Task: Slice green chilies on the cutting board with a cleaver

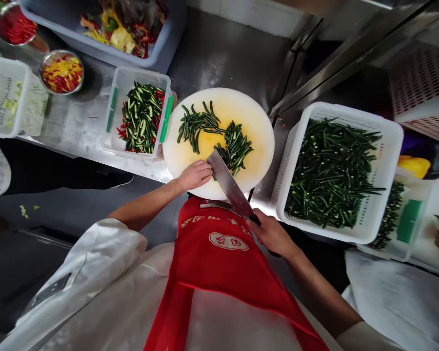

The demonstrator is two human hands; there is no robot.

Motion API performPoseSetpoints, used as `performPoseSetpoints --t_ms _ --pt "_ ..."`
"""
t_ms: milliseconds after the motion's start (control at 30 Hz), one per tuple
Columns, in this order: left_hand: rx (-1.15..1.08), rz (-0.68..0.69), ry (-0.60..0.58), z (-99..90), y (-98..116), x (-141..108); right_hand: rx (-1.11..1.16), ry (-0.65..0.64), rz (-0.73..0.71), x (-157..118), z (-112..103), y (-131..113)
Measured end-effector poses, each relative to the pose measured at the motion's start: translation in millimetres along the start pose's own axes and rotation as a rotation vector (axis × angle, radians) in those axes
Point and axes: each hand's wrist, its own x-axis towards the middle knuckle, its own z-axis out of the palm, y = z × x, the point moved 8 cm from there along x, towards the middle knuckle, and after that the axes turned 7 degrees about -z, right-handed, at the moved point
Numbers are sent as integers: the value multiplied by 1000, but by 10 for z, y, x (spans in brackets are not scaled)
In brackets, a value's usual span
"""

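Note:
My right hand (274, 233) is closed around the dark handle of a kitchen knife (229, 184). Its broad blade slants up and left over the round white cutting board (175, 168). Against the blade's front end, my left hand (196, 174) is closed with bent fingers on a green chili pepper, mostly hidden by fingers and blade. Cut green chili peppers (236, 146) lie in a heap just beyond the blade. Farther back on the board, whole slender green chili peppers (197, 124) are spread in a loose row.
Right of the board stands a white basket (382, 146) full of green chilies. A clear tub (111, 136) of cut green and red peppers stands left. Behind are a grey bin (168, 36) of scraps and a steel bowl (63, 72). Co-workers stand on both sides.

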Motion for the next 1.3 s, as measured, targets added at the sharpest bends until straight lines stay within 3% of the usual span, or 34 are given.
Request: performPoseSetpoints --t_ms 200,367,467,600,667,767,867,967,1100,1167,1233,1300 --pt "-12 -1 15 11 -31 19 -78 5 10 47 4 -54" --pt "4 32 6 -11 40 3 -97 116 22 377 225 28" --pt "6 29 -31 -80 4 89 -32 177 -22 413 236 82" --pt "80 -173 72 -370 -376 494 69 246 -19 165 110 164" --pt "160 -282 68 -454 -586 758 84 232 -48 39 89 143" --pt "255 -421 -85 -408 -804 1076 84 140 -125 -47 157 35" --pt "250 -591 -228 -355 -938 1187 76 72 -156 -35 245 -44" --pt "173 -648 -208 -448 -937 1161 118 82 -141 22 264 -18" --pt "38 -496 146 -743 -673 858 183 151 -64 110 213 163" --pt "24 -292 151 -655 -391 597 170 180 -23 153 184 242" --pt "49 -106 40 -406 -120 318 152 181 -12 194 167 258" --pt "83 -60 -3 -202 -9 99 131 151 -25 223 155 215"
